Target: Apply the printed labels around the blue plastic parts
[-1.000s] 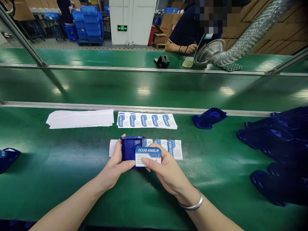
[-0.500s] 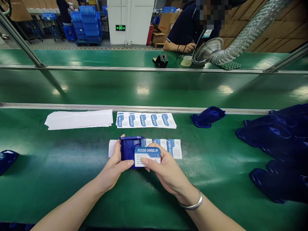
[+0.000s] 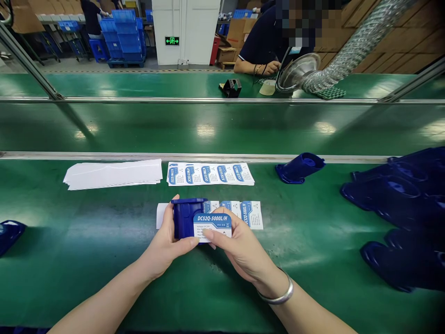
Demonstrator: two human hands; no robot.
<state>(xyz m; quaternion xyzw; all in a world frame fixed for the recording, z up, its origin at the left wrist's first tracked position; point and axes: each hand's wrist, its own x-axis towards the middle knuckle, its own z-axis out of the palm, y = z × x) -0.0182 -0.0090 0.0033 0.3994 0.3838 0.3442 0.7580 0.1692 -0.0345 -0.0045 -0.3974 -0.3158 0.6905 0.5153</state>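
Observation:
My left hand (image 3: 165, 246) is wrapped round a dark blue plastic housing (image 3: 187, 218), its thumb along the lower edge and touching a label's corner. That label (image 3: 212, 223), white with a blue band reading DC52Q-5000L/H, overlaps the housing's right side. My right hand (image 3: 239, 243) pinches the label by its right part, thumb on the front, other fingers behind. Whether the label is stuck to the housing, I cannot tell. Behind both hands a partly used label sheet (image 3: 251, 215) lies on the green table, its middle hidden by the housing and label.
Farther back lie blank white sheets (image 3: 113, 175) and a stack of label sheets (image 3: 210, 174). One blue housing (image 3: 301, 168) rests beyond them; several more (image 3: 399, 195) crowd the right. Another blue part (image 3: 11, 235) is at the left edge. A person (image 3: 260, 46) works across the bench near a duct (image 3: 361, 41).
My left thumb has slid right, from the housing's lower edge onto the label's lower left corner. The housing and label stay nearly in place; the view has shifted slightly.

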